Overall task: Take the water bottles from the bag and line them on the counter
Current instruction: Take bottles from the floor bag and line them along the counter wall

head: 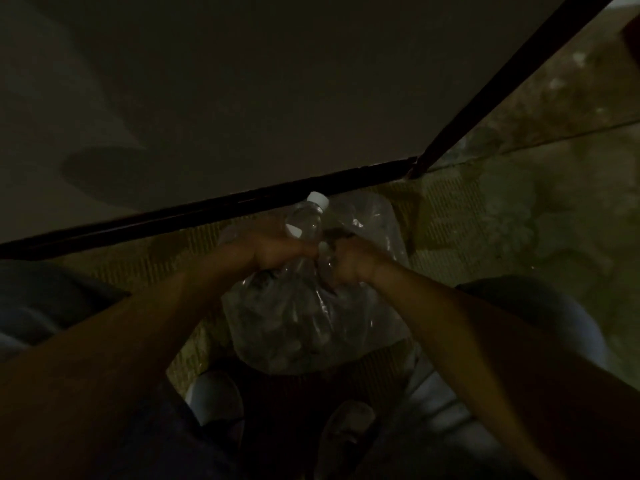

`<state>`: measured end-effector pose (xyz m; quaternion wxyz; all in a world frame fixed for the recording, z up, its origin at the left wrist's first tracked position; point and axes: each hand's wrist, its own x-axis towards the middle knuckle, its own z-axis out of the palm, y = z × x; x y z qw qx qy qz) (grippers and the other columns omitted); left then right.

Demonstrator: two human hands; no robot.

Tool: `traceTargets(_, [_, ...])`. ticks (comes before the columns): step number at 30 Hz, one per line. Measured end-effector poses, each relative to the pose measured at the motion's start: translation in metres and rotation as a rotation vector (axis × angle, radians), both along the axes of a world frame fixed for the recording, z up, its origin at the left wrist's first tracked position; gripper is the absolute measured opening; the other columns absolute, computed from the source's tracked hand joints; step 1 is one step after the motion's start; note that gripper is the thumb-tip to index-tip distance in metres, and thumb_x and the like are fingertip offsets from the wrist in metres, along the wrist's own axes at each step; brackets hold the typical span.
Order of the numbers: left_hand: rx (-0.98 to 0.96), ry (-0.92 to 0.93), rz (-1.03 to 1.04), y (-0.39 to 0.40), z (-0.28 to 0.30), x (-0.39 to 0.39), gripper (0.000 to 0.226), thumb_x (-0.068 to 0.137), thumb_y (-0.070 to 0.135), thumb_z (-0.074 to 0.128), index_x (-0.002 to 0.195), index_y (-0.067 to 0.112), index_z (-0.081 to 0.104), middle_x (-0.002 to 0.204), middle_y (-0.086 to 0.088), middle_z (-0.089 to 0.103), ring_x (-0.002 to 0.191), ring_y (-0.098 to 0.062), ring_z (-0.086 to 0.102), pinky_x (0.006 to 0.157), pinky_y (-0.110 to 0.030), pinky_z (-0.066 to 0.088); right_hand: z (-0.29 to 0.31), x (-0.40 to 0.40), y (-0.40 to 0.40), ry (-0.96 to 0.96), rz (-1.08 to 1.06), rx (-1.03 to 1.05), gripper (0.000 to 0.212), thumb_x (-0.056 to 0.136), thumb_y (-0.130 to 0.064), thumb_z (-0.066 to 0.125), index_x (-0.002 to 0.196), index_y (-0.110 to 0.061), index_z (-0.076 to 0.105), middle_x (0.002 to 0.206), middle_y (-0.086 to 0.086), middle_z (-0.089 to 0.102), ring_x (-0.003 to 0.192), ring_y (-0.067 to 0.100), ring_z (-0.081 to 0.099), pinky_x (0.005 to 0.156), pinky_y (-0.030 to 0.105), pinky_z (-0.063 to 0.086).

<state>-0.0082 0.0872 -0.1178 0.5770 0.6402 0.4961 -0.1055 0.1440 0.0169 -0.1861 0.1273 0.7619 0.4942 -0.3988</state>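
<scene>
A clear plastic bag (298, 323) hangs below the counter's front edge, in dim light. A clear water bottle (306, 220) with a white cap sticks up out of the bag's mouth. My left hand (277, 252) is closed around the lower part of this bottle. My right hand (343, 263) is closed on the bag's top edge just right of the bottle. Pale shapes inside the bag look like more bottles, but they are too dark to tell apart. The counter (242, 98) spreads ahead as a plain grey top with a dark rim.
The counter's dark edge (207, 206) runs across just above my hands, and its corner (415, 164) is up to the right. Below lies a patterned floor (485, 216). My two shoes (214, 396) stand under the bag.
</scene>
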Motion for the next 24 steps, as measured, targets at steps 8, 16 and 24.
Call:
traceTargets(8, [-0.172, -0.263, 0.338, 0.006, 0.012, -0.008, 0.062, 0.075, 0.023, 0.081, 0.130, 0.025, 0.053, 0.110, -0.001, 0.068, 0.102, -0.021, 0.066, 0.087, -0.040, 0.057, 0.077, 0.019, -0.007, 0.433, -0.305, 0.214, 0.072, 0.068, -0.018, 0.085, 0.132, -0.021, 0.053, 0.128, -0.001, 0.060, 0.119, 0.019, 0.056, 0.105, 0.042, 0.045])
traceTargets(16, [-0.220, -0.328, 0.588, -0.032, 0.143, -0.037, 0.060, 0.078, 0.031, 0.081, 0.130, 0.026, 0.051, 0.114, -0.006, 0.070, 0.104, -0.026, 0.069, 0.090, -0.048, 0.056, 0.229, 0.010, -0.018, 0.992, -0.799, 0.310, 0.040, 0.078, -0.012, 0.073, 0.117, -0.012, 0.063, 0.105, 0.005, 0.074, 0.099, 0.022, 0.071, 0.079, 0.032, 0.057])
traceTargets(24, [-0.325, -0.515, 0.660, -0.030, 0.365, -0.076, 0.037, 0.093, 0.046, 0.054, 0.090, 0.012, 0.067, 0.073, -0.002, 0.069, 0.067, -0.017, 0.066, 0.063, -0.029, 0.053, 0.427, -0.052, -0.011, 1.256, -1.074, 0.215, 0.046, 0.088, -0.042, 0.063, 0.120, -0.010, 0.065, 0.109, 0.014, 0.067, 0.098, 0.030, 0.065, 0.093, 0.046, 0.049])
